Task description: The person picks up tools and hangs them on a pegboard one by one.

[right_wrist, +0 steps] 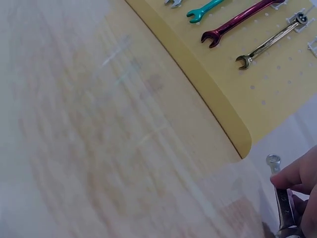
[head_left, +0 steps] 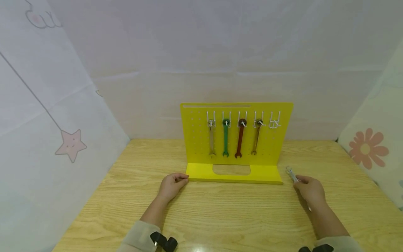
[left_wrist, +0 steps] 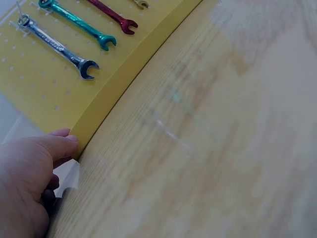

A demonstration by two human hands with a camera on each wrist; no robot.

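Observation:
A yellow pegboard stand stands on the wooden table. On its white hooks hang a silver wrench, a green wrench, a dark red wrench and a gold-toned wrench, open ends down. My left hand pinches the front left corner of the stand's base with thumb and finger. Right of the base, my right hand grips a small silver combination wrench, its ring end pointing away past the fingertips. The palm covers part of this wrench in the head view.
The rightmost hook on the board carries no wrench. The base has a cut-out in its middle, with the wooden table showing through. Behind the table hangs a pale cloth backdrop.

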